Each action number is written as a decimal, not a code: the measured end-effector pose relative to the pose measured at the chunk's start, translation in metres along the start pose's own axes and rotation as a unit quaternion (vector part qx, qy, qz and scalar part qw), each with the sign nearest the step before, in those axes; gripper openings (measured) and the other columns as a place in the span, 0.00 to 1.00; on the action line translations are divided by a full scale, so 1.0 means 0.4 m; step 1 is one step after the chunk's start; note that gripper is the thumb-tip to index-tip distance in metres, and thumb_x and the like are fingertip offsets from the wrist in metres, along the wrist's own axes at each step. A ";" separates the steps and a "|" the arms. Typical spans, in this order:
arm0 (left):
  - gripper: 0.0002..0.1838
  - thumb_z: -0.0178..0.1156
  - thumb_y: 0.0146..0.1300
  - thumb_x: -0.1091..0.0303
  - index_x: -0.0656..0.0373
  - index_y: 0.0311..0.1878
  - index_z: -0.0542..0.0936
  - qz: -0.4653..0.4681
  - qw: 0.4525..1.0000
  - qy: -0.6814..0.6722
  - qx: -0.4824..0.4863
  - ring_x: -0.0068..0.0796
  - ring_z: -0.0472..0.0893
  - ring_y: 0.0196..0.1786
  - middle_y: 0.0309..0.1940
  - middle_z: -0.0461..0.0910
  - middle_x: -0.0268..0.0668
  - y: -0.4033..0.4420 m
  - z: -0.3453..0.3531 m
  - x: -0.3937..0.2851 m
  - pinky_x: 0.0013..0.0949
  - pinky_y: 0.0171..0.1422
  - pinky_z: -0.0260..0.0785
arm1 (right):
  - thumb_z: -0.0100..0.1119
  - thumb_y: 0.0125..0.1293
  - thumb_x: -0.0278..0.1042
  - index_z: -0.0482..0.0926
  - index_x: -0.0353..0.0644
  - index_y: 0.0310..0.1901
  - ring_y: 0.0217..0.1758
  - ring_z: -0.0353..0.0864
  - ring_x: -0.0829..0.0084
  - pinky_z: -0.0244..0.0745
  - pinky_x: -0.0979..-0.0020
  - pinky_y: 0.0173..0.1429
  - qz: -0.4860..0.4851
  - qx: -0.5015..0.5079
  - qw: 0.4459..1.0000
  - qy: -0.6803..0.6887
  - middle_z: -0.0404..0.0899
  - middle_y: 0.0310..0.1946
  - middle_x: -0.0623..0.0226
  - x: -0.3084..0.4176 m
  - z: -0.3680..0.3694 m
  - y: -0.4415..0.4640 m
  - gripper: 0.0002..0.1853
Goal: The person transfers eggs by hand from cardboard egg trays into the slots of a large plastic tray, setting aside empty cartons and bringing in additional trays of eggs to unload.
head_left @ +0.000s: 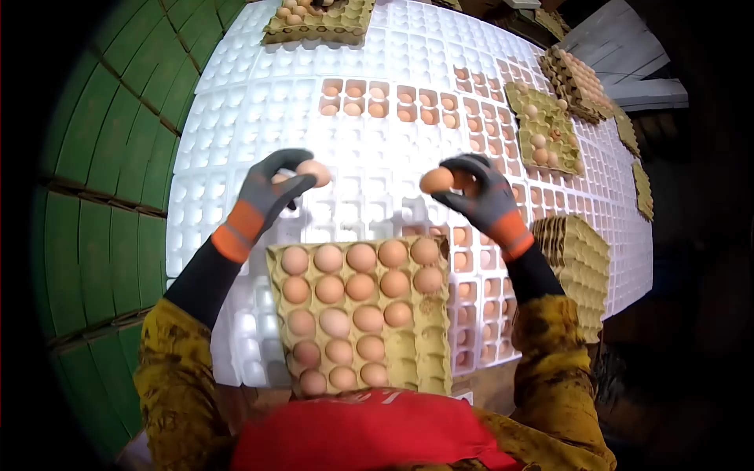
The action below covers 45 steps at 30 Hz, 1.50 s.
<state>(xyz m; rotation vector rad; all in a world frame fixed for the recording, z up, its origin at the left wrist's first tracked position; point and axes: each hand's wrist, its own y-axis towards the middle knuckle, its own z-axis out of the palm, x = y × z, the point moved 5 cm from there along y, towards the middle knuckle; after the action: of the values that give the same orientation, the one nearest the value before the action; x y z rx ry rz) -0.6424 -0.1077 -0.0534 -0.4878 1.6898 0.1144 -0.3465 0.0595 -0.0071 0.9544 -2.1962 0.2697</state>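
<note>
My left hand (276,187), in a grey and orange glove, is closed around a pale egg (314,172); part of another egg shows deeper between the fingers. To the right, my right hand (476,188), gloved the same way, grips a brown egg (437,180), and a second egg shows partly behind its fingers. Both hands hover over white foam trays (369,149) with square hollows. Close to my body lies a yellowish pulp egg tray (430,330), mostly filled with brown eggs, with bare hollows at its lower right.
Brown eggs (353,108) sit in rows of the foam trays. Stacked pulp trays (577,263) stand at the right, and another pulp tray (542,118) holds a few eggs. At the far side is a further pulp tray (318,35). Green crates (102,212) line the left.
</note>
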 end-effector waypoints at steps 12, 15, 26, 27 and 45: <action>0.24 0.60 0.69 0.52 0.47 0.65 0.78 0.190 0.872 0.432 -0.133 0.45 0.78 0.62 0.61 0.77 0.39 0.483 0.249 0.124 0.46 0.65 0.70 | 0.63 0.64 0.45 0.86 0.54 0.55 0.56 0.83 0.57 0.78 0.63 0.61 0.116 -0.113 0.987 0.007 0.81 0.57 0.58 -0.367 0.219 0.341 0.19; 0.21 0.59 0.69 0.63 0.48 0.65 0.78 0.273 0.835 0.466 -0.104 0.44 0.75 0.64 0.62 0.77 0.39 0.493 0.210 0.177 0.45 0.69 0.67 | 0.61 0.68 0.38 0.85 0.46 0.55 0.33 0.86 0.70 0.82 0.68 0.36 0.216 -0.099 0.951 0.199 0.85 0.44 0.63 -0.441 0.209 0.329 0.16; 0.22 0.68 0.65 0.66 0.51 0.63 0.80 0.276 0.910 0.294 -0.094 0.41 0.80 0.62 0.62 0.81 0.39 0.469 0.176 0.185 0.37 0.68 0.72 | 0.58 0.72 0.35 0.79 0.45 0.63 0.64 0.79 0.55 0.72 0.63 0.68 -0.092 -0.262 0.947 -0.164 0.83 0.57 0.54 -0.526 0.166 0.317 0.20; 0.23 0.68 0.65 0.66 0.51 0.64 0.80 0.273 0.909 0.300 -0.101 0.41 0.79 0.63 0.63 0.80 0.39 0.476 0.184 0.207 0.38 0.69 0.71 | 0.59 0.72 0.35 0.79 0.45 0.64 0.63 0.79 0.55 0.72 0.63 0.68 -0.084 -0.263 0.952 -0.132 0.83 0.57 0.54 -0.508 0.161 0.296 0.20; 0.24 0.70 0.53 0.59 0.56 0.53 0.80 0.349 0.743 0.547 0.166 0.41 0.77 0.44 0.41 0.76 0.39 -0.425 0.446 -0.048 0.46 0.49 0.68 | 0.69 0.63 0.37 0.79 0.47 0.60 0.54 0.81 0.62 0.78 0.63 0.57 -0.060 0.011 0.998 0.004 0.79 0.55 0.63 0.061 0.116 -0.364 0.23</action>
<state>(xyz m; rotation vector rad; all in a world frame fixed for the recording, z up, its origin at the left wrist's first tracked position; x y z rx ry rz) -0.4119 -0.1950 -0.0343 0.5290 2.9221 0.0576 -0.2801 -0.0769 -0.0366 1.0902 -2.1244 0.2410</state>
